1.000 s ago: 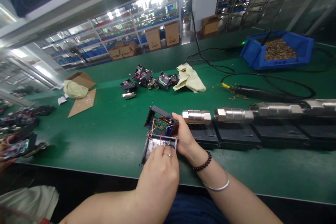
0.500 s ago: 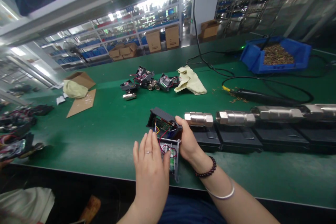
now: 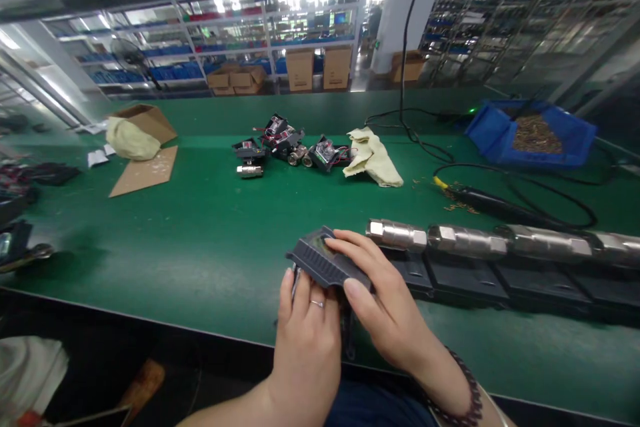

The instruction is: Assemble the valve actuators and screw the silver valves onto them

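Observation:
My right hand (image 3: pixel 385 300) grips a dark grey plastic housing cover (image 3: pixel 320 257), thumb on the near side and fingers across its top. The cover has ribbed edges and a window, and is tilted over the lower half. My left hand (image 3: pixel 310 320), with a ring, is curled at the near side of the lower housing half. Its fingertips go under the cover's edge, so their exact hold is hidden. Little of the lower half shows; the wires and circuit board inside are covered. To the right stand several finished-looking units with metal valve bodies (image 3: pixel 397 233) and dark housings (image 3: pixel 465 273).
Open units with wires (image 3: pixel 280 137) lie at the table's middle back beside a pale cloth (image 3: pixel 373 157). A black power tool (image 3: pixel 495 203) with a cable lies among loose screws. A blue bin (image 3: pixel 550 153) holds screws. Cardboard (image 3: pixel 145 170) lies left.
The right hand has turned the cover over onto the lower half, hiding the wires and board. The left fingers have gone under the cover's edge. The view has shifted slightly.

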`<act>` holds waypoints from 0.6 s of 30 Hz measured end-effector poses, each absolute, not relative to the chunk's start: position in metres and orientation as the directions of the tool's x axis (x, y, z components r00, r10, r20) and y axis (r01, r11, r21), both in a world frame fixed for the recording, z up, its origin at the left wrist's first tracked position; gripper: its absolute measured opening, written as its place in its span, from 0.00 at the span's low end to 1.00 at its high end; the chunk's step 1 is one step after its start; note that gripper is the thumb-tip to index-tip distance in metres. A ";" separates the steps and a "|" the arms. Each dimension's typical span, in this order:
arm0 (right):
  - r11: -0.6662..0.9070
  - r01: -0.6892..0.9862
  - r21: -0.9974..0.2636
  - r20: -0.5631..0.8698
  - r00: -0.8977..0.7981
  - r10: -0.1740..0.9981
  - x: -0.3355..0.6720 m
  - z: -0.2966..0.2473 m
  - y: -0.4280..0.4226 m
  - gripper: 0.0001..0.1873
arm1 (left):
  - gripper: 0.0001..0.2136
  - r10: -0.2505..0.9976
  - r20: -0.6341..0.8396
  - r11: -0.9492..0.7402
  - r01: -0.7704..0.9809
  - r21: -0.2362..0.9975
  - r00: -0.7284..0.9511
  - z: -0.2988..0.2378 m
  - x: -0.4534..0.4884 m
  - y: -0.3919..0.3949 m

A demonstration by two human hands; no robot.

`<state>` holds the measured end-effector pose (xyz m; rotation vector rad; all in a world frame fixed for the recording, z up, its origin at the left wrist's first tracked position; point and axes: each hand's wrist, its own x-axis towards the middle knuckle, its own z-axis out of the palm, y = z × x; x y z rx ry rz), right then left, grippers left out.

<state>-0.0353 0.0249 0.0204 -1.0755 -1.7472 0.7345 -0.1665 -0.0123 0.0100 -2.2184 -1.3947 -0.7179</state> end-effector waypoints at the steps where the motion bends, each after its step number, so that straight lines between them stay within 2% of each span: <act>1: 0.466 0.386 -0.796 0.417 -0.207 0.885 -0.036 0.019 0.024 0.22 | 0.18 0.687 0.631 -0.423 0.905 -0.055 0.359 0.010 -0.166 -0.012; 4: 0.558 0.467 -0.686 0.494 -0.265 0.828 -0.037 0.014 0.023 0.25 | 0.17 0.688 0.653 -0.439 0.898 0.028 0.316 0.008 -0.166 -0.009; 7: 0.612 0.467 -0.638 0.548 -0.284 0.787 -0.036 0.010 0.022 0.26 | 0.15 0.709 0.662 -0.432 0.892 0.134 0.244 0.002 -0.167 -0.011; 11: 0.624 0.447 -0.642 0.571 -0.265 0.777 -0.032 0.006 0.020 0.28 | 0.09 0.681 0.733 -0.293 0.913 0.283 -0.009 -0.010 -0.168 -0.017; 14: 0.634 0.453 -0.627 0.575 -0.280 0.769 -0.030 0.004 0.018 0.28 | 0.20 0.648 0.740 -0.217 0.888 0.405 -0.180 -0.018 -0.168 -0.020; 18: 0.673 0.469 -0.572 0.565 -0.370 0.738 -0.027 0.005 0.015 0.29 | 0.32 0.677 0.695 -0.233 0.826 0.514 -0.241 -0.024 -0.168 -0.023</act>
